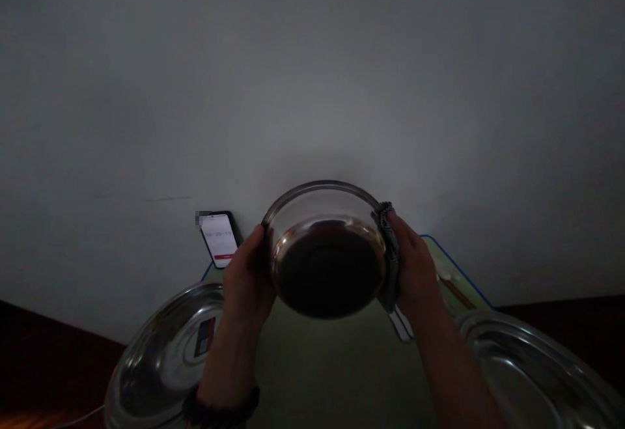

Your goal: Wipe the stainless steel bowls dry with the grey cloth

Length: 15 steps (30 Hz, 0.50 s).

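A shiny metal bowl (329,266) is held up over the table, tilted so its dark underside faces me. My left hand (249,279) grips its left rim, thumb near the edge. On the other side my right hand (415,263) is closed on a dark patterned cloth (389,247), which it presses against the bowl's right rim and side. The inside of the bowl is turned away and hidden.
A large metal basin (146,357) with a dark label stands at the left, another metal basin (517,377) at the right. A lit phone (217,240) leans near the wall (312,77). White-ended utensils (401,326) lie on the green tabletop (336,377), partly behind my right arm.
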Motion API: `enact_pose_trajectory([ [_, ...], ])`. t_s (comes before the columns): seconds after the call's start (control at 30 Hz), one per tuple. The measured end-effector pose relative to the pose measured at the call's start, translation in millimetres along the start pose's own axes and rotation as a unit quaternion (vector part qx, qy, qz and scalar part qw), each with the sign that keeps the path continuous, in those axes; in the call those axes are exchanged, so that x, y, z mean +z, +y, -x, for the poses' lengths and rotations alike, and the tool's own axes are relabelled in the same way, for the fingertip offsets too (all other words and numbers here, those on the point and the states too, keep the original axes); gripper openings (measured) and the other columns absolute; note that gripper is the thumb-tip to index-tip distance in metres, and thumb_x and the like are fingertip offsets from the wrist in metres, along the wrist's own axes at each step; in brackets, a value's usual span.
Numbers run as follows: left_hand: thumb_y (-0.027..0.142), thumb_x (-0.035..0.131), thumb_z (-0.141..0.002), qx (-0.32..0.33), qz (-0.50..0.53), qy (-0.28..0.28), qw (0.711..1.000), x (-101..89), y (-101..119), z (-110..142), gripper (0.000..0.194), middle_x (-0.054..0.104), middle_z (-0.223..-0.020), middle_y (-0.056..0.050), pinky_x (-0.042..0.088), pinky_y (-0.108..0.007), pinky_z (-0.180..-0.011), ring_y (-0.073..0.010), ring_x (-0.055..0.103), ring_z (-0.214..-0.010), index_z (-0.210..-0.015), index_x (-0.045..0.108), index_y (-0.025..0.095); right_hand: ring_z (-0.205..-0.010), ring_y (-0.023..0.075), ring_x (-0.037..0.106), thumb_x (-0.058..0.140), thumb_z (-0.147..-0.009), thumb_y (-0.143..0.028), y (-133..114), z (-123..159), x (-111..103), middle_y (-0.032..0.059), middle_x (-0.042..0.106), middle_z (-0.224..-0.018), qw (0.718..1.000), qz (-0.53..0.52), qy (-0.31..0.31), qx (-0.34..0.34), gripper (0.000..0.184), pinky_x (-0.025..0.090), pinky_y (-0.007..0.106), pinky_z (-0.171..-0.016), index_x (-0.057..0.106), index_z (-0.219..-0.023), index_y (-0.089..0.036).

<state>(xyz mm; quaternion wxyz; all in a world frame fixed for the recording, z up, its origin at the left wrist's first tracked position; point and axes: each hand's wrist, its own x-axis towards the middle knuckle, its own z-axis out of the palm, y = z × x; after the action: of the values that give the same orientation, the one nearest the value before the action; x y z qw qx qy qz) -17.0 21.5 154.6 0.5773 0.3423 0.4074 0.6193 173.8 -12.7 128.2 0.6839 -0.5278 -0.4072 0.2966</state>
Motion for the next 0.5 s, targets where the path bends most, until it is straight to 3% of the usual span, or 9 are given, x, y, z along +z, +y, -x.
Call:
enact_pose_trajectory([
  [0.07, 0.035, 0.067, -0.065, -0.044, -0.07, -0.028, 0.996, -4.8, 2, 0, 0.019, 0.059, -0.05, 0.004, 0.044, -0.025, -0.045, -0.011, 0.052, -0.043, -0.057, 0.06, 0.019, -0.07, 0.0156, 0.058, 0.054, -0.08, -0.058, -1, -2, -6, -0.0002, 0.064, -0.072, 0.999, 0.026, -0.032, -0.004, 0.04, 0.044, 0.024, -0.062, 0.065, -0.077, -0.02],
  [0.13, 0.036, 0.073, -0.061, -0.082, -0.144, -0.081, 0.983, -10.8, 2, 0, 0.024, 0.056, -0.045, 0.004, 0.038, -0.022, -0.04, -0.0092, 0.049, -0.04, -0.053, 0.061, 0.017, -0.065, 0.0139, 0.055, 0.058, -0.079, -0.056, -4, -2, -10, -0.0021, 0.062, -0.067, 0.993, 0.057, -0.107, 0.002, 0.038, 0.042, 0.024, -0.059, 0.065, -0.073, -0.02],
  [0.23, 0.041, 0.078, -0.059, -0.053, -0.155, -0.124, 0.979, -15.6, 2, 2, 0.031, 0.054, -0.042, 0.004, 0.029, -0.018, -0.035, -0.0064, 0.045, -0.037, -0.052, 0.062, 0.016, -0.062, 0.0123, 0.053, 0.06, -0.079, -0.054, -10, 1, -8, -0.0031, 0.06, -0.066, 0.983, 0.064, -0.171, 0.002, 0.035, 0.041, 0.023, -0.058, 0.064, -0.072, -0.02],
  [0.37, 0.041, 0.075, -0.064, 0.058, -0.004, 0.013, 0.998, -8.4, 0, 1, 0.03, 0.054, -0.043, 0.005, 0.033, -0.018, -0.036, -0.0059, 0.044, -0.036, -0.054, 0.061, 0.017, -0.066, 0.0124, 0.054, 0.056, -0.08, -0.056, -10, 9, 9, -0.0025, 0.062, -0.071, 0.998, -0.038, -0.048, 0.006, 0.037, 0.042, 0.023, -0.062, 0.066, -0.081, -0.021],
  [0.43, 0.036, 0.072, -0.071, 0.121, 0.079, 0.081, 0.986, -1.0, -3, -1, 0.025, 0.056, -0.046, 0.006, 0.039, -0.018, -0.042, -0.0058, 0.047, -0.039, -0.057, 0.062, 0.017, -0.07, 0.0136, 0.056, 0.052, -0.082, -0.058, -4, 13, 21, -0.0017, 0.063, -0.074, 0.998, -0.065, 0.007, 0.024, 0.04, 0.042, 0.025, -0.065, 0.067, -0.087, -0.021],
  [0.5, 0.033, 0.066, -0.077, 0.175, 0.146, 0.104, 0.968, 6.3, -7, -3, 0.02, 0.062, -0.055, 0.005, 0.046, -0.019, -0.052, -0.0071, 0.055, -0.049, -0.065, 0.065, 0.017, -0.076, 0.0154, 0.058, 0.049, -0.083, -0.06, 4, 16, 31, -0.0002, 0.065, -0.077, 0.997, -0.063, 0.015, 0.041, 0.044, 0.042, 0.026, -0.068, 0.068, -0.094, -0.021],
])
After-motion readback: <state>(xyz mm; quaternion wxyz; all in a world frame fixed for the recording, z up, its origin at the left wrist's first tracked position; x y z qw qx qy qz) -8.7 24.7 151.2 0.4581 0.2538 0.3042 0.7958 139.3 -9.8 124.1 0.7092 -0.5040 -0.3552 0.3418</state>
